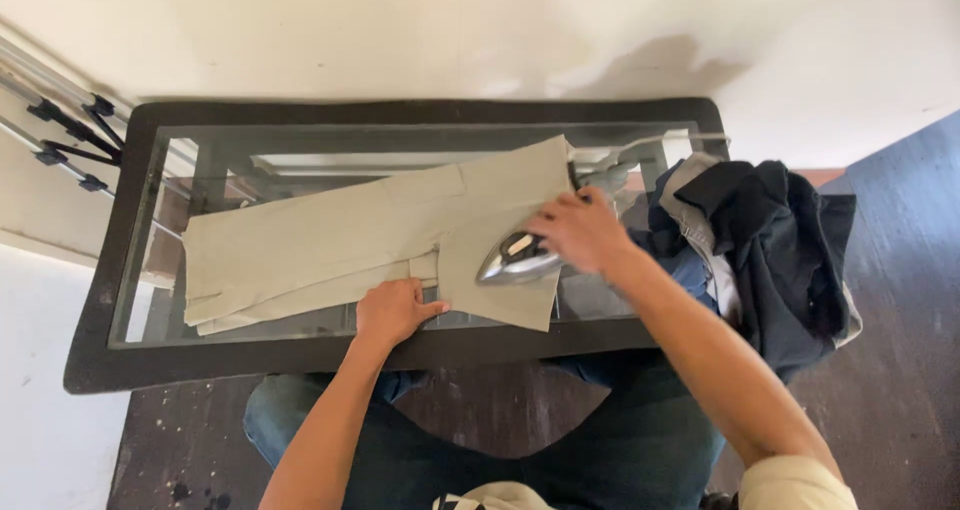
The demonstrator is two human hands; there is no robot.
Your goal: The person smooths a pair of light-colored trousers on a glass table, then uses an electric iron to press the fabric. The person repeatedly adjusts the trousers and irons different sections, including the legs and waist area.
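The pale khaki cloth trousers [370,238] are lying on the glass-topped bench [150,270]; our left hand [393,310] is pressing them flat, fingers spread narrow, while our right hand [580,232], fingers wrapped around it, is sliding the shiny silver iron [515,258] slowly.

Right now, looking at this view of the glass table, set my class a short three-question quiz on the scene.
1. True or false: the right hand rests on the iron.
2. What does the left hand press flat: A the beige trousers, B the dark clothes pile, C the table frame?
3. On which side of the glass table does the clothes pile lie?

Key: 1 true; 2 A; 3 the person's right end.
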